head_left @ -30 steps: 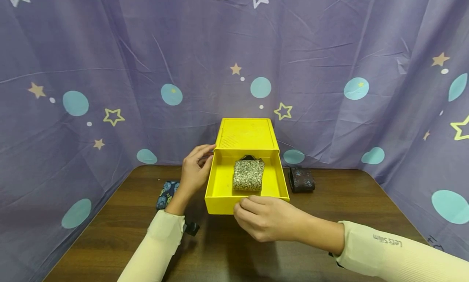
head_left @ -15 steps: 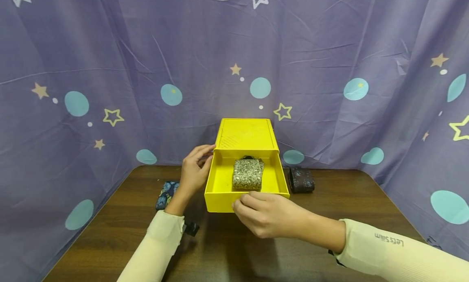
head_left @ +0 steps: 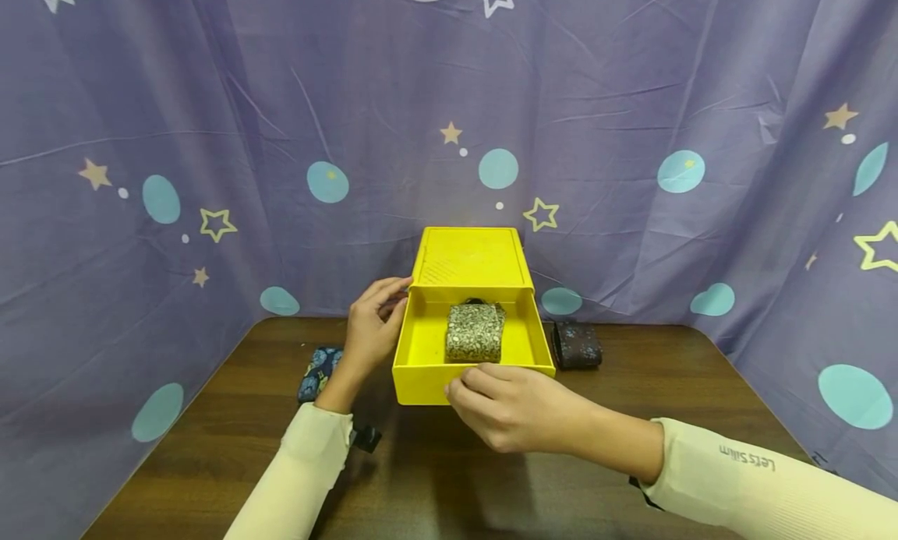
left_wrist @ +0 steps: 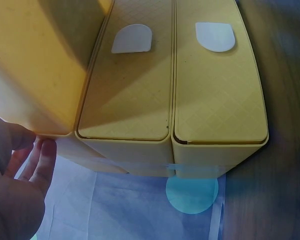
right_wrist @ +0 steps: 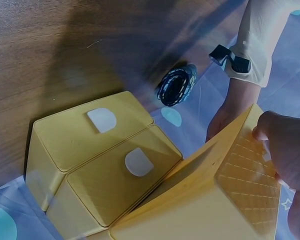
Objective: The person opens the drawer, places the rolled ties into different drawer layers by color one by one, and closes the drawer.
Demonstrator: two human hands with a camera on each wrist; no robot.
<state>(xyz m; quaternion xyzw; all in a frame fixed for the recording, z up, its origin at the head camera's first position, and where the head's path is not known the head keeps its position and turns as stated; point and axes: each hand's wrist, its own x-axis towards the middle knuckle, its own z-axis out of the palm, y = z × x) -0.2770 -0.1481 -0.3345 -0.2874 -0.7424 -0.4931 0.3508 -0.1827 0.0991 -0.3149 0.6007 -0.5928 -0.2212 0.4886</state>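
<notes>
1. Working yellow plastic drawer (head_left: 424, 387), head view: sliding step, seemingly; speckled grey fabric roll (head_left: 475, 333) inside drawer.
2. Left wrist: left hand (left_wrist: 15, 185), near-straight fingers touching yellow plastic housing (left_wrist: 132, 154) behind drawer.
3. Right wrist: right hand (right_wrist: 292, 145) pinching drawer front; next move likely needs level guiding.

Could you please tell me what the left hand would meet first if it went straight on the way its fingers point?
Most likely the side of the yellow cabinet; the left hand has its fingertips right at the cabinet's edge, though actual contact is hard to confirm.
</notes>
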